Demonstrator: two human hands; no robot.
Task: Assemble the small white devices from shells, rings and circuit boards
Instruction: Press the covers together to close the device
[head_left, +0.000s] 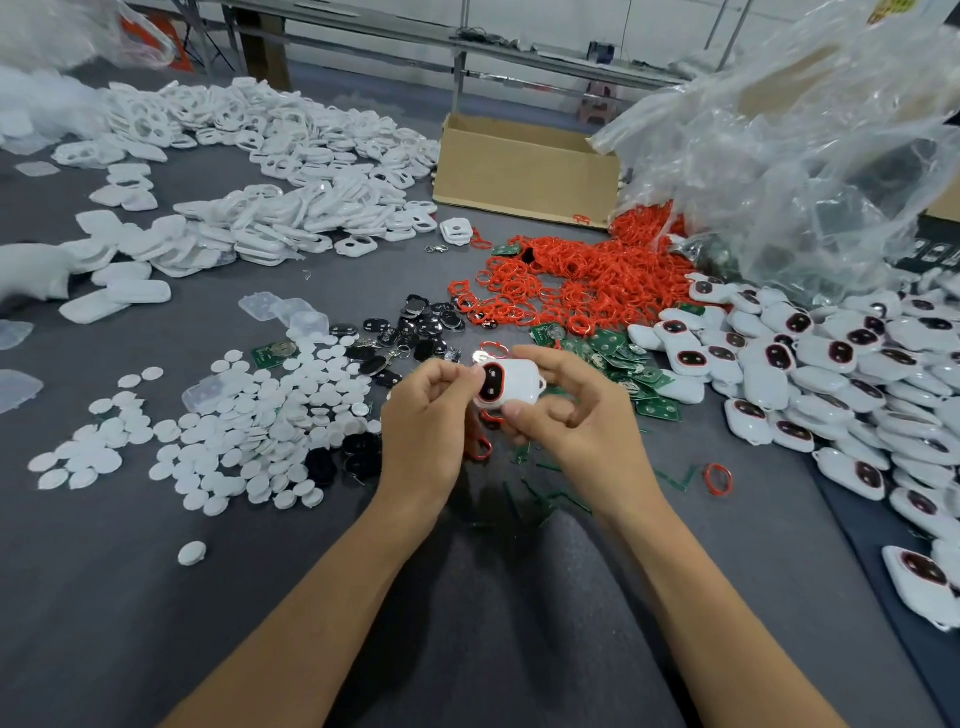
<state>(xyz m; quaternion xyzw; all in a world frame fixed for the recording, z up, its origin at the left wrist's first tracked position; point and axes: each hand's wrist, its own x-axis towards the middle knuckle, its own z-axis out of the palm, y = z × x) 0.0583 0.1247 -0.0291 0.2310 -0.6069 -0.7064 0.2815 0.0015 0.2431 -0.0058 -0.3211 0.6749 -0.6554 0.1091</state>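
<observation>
A small white device (511, 383) with a dark, red-rimmed window is held above the table's middle between both hands. My left hand (426, 415) pinches its left end with curled fingers. My right hand (566, 410) grips it from the right, thumb underneath, fingers over the top. Red rings (576, 280) lie in a big heap behind. Green circuit boards (618, 353) are scattered just right of the hands. Empty white shells (291, 208) pile up at the back left. Assembled devices (831, 364) fill the right side.
White round discs (234, 431) spread at the left, black parts (410, 327) behind the hands. A cardboard box (524, 171) stands at the back, a crumpled clear plastic bag (795, 145) to its right. One loose red ring (718, 478) lies on the grey table (156, 597).
</observation>
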